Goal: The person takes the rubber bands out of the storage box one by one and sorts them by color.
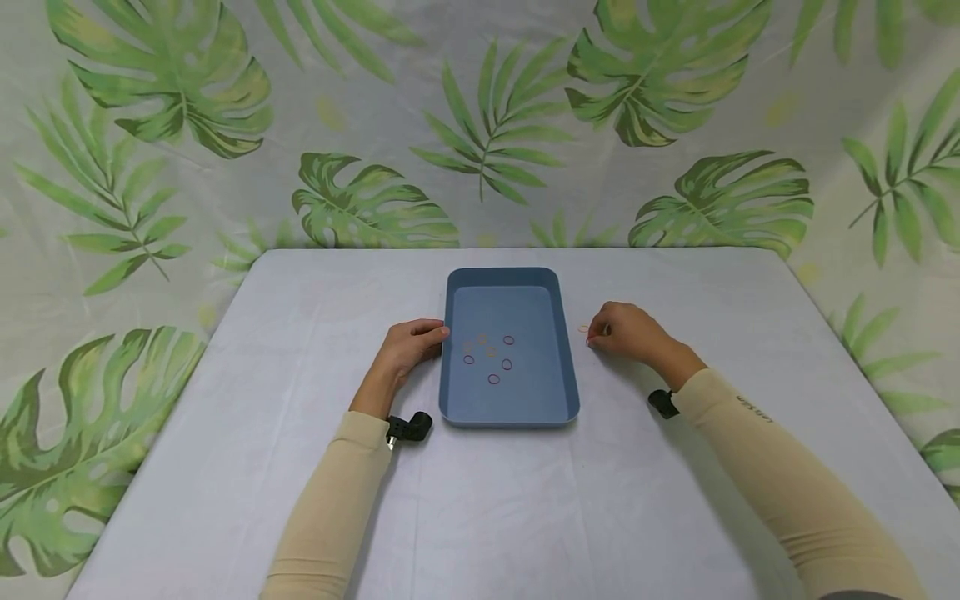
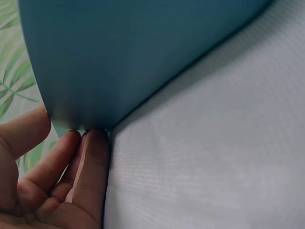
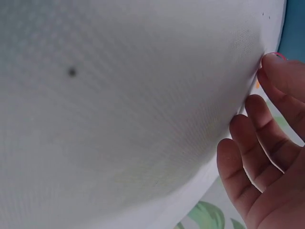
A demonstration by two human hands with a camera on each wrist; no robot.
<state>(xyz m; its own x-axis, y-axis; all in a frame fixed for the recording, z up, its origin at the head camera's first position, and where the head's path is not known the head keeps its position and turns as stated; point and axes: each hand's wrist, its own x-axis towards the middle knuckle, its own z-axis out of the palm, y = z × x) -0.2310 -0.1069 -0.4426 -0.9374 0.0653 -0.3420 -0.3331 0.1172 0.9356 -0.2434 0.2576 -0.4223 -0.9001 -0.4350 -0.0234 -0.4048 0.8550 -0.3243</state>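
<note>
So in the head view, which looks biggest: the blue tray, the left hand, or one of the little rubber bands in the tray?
Largest to smallest:
1. Blue tray
2. Left hand, resting against the tray's left rim
3. Rubber band, by far the smallest
All sit at similar distance, so the order is safe.

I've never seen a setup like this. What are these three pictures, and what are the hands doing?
No machine here: a person wears three cameras. The wide picture comes from the head; the two close-ups come from small cameras strapped to each wrist. On the table sits a blue tray with several small rubber bands inside. The left hand rests against the tray's left edge; its wrist view shows the fingertips touching the tray wall. The right hand is beside the tray, fingertips on the table at another small band. Whether it is pinched yet, I cannot tell.
</note>
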